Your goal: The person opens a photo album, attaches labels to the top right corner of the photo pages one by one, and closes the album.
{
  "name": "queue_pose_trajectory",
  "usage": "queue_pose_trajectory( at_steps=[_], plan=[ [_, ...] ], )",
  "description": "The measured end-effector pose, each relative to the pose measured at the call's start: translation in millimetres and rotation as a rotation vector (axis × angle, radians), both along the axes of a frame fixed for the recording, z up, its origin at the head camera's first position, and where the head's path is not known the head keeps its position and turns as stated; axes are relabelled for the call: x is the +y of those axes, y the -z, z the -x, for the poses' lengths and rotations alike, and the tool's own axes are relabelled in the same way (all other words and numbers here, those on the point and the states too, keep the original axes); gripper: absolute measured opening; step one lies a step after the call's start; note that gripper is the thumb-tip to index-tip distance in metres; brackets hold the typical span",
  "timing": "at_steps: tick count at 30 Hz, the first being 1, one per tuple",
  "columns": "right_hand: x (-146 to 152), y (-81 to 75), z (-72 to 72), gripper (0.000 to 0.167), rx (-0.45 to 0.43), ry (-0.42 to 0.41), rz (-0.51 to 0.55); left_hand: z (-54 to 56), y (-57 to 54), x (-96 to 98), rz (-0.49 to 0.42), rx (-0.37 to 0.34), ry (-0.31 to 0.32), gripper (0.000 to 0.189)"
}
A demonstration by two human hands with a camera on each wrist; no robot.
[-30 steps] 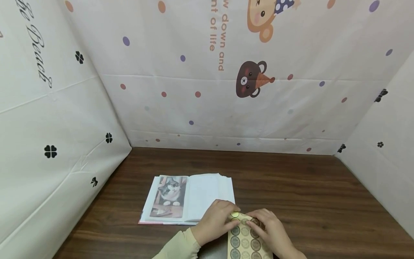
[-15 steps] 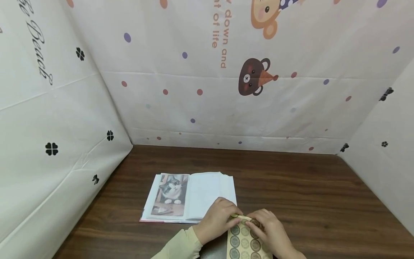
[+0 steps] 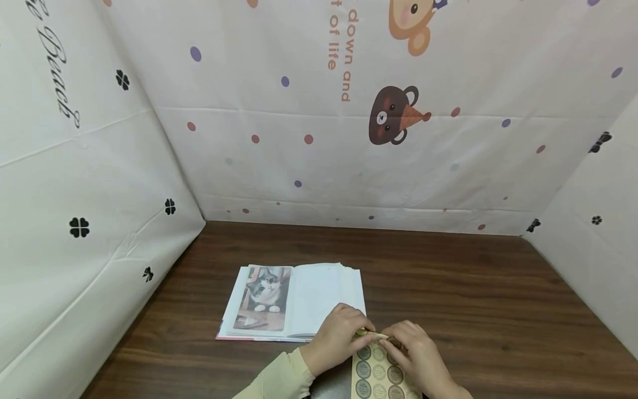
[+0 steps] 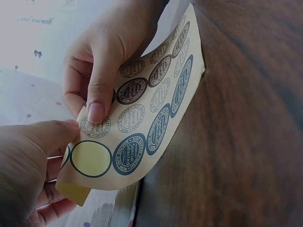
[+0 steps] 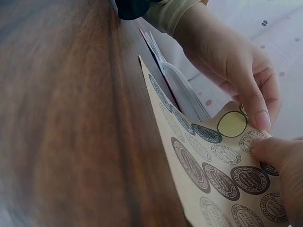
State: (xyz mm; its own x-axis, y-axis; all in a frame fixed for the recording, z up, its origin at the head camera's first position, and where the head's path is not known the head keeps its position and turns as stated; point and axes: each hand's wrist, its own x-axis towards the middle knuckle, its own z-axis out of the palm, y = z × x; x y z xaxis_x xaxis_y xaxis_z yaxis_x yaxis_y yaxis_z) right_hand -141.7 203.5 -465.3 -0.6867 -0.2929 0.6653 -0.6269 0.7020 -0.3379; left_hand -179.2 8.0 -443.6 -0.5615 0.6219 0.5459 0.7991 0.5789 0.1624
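A cream sheet of round stickers [image 3: 379, 377] stands between both hands near the table's front. Its rows of printed dark and pale labels curve upward toward the far edge. My left hand [image 3: 336, 338] pinches the far left corner, thumb on top and fingers behind. With thumb and fingers, my right hand [image 3: 418, 354] pinches the same edge farther right. Close to the left thumb, a blank yellow circle [image 4: 91, 159] with a dark ring shows among the printed labels. A yellow flap of backing [image 4: 73, 193] turns under that corner in the left wrist view.
An open book [image 3: 324, 293] lies just beyond the left hand, a cat picture [image 3: 264, 299] on its left page. Under the left forearm shows a grey surface [image 3: 331, 385]. White printed cloth walls [image 3: 319, 166] bound the brown wooden table [image 3: 473, 288] on three sides.
The sheet's far edge has bent back, so the yellow circle no longer shows from the head. Both hands keep their pinch and barely move. The head view has shifted slightly.
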Motion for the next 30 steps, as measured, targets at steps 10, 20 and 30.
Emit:
queue_pose_trajectory(
  at_steps=[10,20,30],
  plan=[
    [-0.1,-0.2,-0.2,0.028,0.035,-0.002,-0.023,0.2,0.6,-0.2,-0.045,0.029,0.016,0.009],
    [0.7,2.1,1.0,0.027,0.057,0.001,-0.033,1.3,0.1,-1.2,-0.023,0.104,0.028,0.009],
    [1.5,3.0,0.9,0.027,0.095,-0.009,-0.005,1.9,0.4,-1.3,-0.015,0.170,0.030,0.008]
  ],
)
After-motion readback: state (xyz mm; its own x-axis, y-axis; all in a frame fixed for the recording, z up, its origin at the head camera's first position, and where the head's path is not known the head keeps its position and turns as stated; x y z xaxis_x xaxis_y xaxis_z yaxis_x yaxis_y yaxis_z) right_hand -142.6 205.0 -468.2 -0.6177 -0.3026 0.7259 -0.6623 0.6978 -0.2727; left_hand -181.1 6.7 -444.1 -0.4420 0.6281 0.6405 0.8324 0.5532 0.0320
